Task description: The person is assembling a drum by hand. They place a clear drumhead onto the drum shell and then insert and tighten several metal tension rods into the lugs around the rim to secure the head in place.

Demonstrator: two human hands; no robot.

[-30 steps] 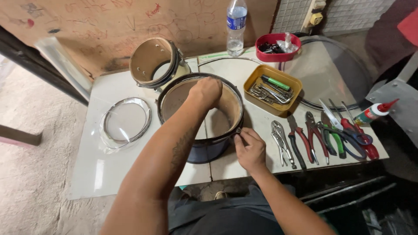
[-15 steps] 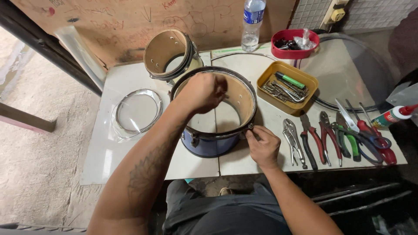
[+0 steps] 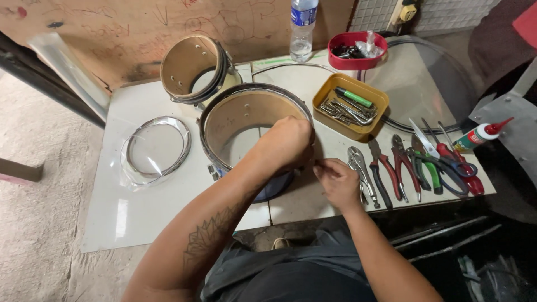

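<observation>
While left hand (image 3: 288,140) grips inside | drum shell (image 3: 235,120) | right hand (image 3: 337,182) outside rim

1. Left hand (image 3: 288,140) is closed over the near rim of the big drum shell (image 3: 240,120), on its inner side.
2. Right hand (image 3: 337,180) is at the shell's outer wall, fingertips pinched on something too small to tell.
3. Smaller drum shell (image 3: 190,67) lies tilted just behind it.
4. Metal hoop (image 3: 156,148) lies flat to the left.
5. Yellow tray (image 3: 351,106) of screws, pliers (image 3: 391,168), scissors (image 3: 442,156) to the right.
</observation>
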